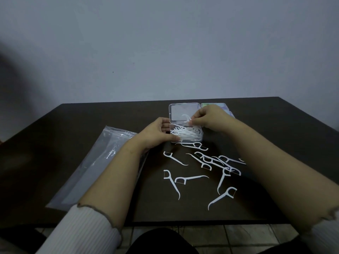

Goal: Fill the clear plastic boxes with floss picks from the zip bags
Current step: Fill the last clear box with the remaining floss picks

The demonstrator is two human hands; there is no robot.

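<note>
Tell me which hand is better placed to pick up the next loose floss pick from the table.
Probably the right hand: it already handles a floss pick, while the left hand holds the box steady.

Both hands (157,132) forward, fingers (195,121) curled.

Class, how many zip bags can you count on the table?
1: the zip bag lies flat on the left side of the table, partly under the left forearm. Another could lie hidden beneath it.
</note>
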